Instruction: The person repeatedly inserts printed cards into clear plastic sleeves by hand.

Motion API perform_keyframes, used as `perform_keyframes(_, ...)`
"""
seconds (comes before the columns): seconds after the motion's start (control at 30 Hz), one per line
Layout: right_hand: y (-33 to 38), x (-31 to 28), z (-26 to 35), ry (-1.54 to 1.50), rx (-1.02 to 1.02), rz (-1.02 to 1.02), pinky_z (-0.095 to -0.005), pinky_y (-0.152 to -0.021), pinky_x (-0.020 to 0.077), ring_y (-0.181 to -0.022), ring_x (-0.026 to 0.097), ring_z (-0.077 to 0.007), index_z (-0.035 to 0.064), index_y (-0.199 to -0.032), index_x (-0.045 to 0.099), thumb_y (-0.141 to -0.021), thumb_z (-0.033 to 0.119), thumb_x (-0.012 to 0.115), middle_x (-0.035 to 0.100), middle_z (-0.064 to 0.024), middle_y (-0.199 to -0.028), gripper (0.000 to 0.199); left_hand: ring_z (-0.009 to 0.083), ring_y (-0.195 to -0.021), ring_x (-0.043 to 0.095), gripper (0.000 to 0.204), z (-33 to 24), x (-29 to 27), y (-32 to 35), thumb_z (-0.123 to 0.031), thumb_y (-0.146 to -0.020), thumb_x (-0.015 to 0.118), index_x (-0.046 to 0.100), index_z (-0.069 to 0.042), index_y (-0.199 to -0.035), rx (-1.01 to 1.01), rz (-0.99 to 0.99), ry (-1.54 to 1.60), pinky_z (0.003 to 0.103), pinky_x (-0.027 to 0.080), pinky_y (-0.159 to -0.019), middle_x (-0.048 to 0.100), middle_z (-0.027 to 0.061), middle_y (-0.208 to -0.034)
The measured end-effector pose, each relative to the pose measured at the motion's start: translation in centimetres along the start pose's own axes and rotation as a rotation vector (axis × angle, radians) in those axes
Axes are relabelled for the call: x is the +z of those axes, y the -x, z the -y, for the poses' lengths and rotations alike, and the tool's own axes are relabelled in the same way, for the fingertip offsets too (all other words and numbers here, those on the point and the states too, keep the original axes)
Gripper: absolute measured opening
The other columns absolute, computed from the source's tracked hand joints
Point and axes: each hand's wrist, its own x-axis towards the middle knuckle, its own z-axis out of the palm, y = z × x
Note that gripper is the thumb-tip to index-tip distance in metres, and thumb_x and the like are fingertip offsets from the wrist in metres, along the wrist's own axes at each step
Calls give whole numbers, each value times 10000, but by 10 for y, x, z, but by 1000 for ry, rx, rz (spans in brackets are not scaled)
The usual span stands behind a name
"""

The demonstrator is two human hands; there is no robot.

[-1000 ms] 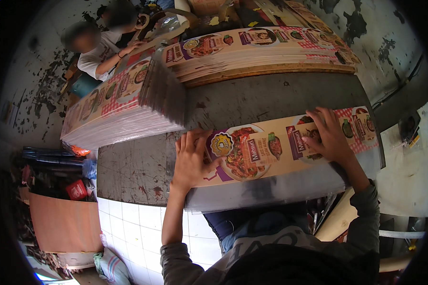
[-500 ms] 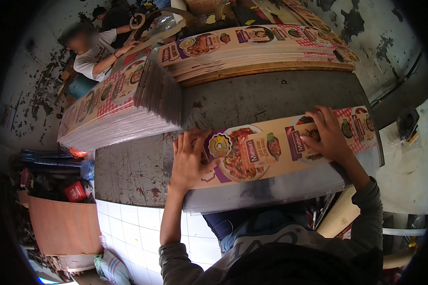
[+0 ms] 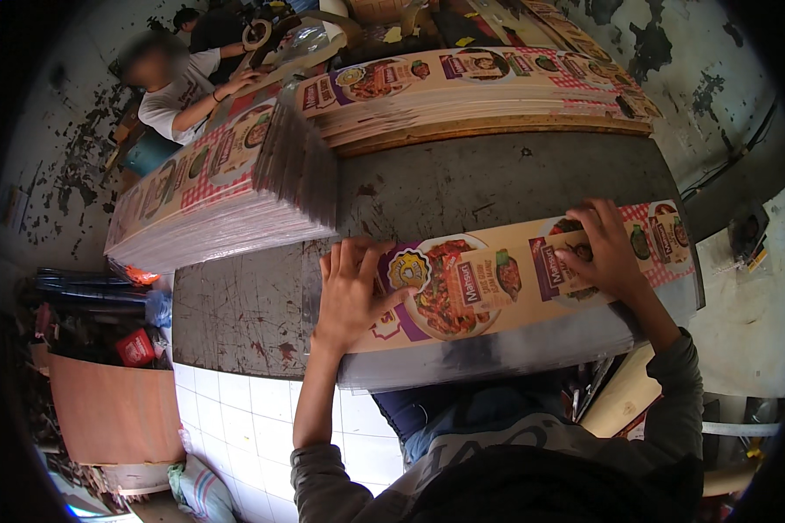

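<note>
A long printed cardboard strip [image 3: 515, 289] with food pictures lies in front of me, on top of clear plastic sheets [image 3: 480, 347] that reach past its near edge. My left hand [image 3: 349, 296] rests over the strip's left end, fingers bent at the far edge and thumb stretched onto the print. Toward the right end, my right hand [image 3: 609, 253] touches the strip from above. Its fingers are apart at the far edge, and its thumb lies on the printed face. Neither hand is closed round the strip.
A tall stack of plastic-covered printed strips [image 3: 227, 196] stands at the left of the dark scratched table [image 3: 427, 179]. Another stack of printed strips [image 3: 471, 83] lies along the back. A co-worker [image 3: 179, 91] sits at the far left, near a tape roll [image 3: 256, 35]. Plywood [image 3: 113, 410] stands lower left.
The view has shifted slightly. Both hands keep nearly the same place on the printed strip, and I see no clear movement of the strip on the plastic.
</note>
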Motion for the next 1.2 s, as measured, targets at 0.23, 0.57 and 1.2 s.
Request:
perform_keyframes(0.23,0,0,0,-5,7,-1,-414,-770,399,-908,468,-318,17,-1006,506,-719,336,688,436,-159,-987,467,273,-939,457,616,0,2,0,-525,-624,702,584,-86,-1040,-4,-22,-1,406,340,-813,493,100,-980)
perform_keyframes(0.57,1,2,-2,14,16,17,-406,-753,406,-897,472,-310,16,-992,510,-733,337,682,439,-152,-970,447,259,-908,478,547,0,4,1,-496,-639,708,594,-100,-1000,-20,-35,-24,399,345,-800,509,76,-934)
perform_keyframes(1.2,71,-50,-73,139,214,83,-426,-968,299,-1159,384,-341,116,-1269,459,-778,300,618,400,-179,-1235,547,321,-947,509,405,4,-16,24,-240,-721,696,573,-46,-1054,-67,-77,0,401,406,-824,523,118,-1065)
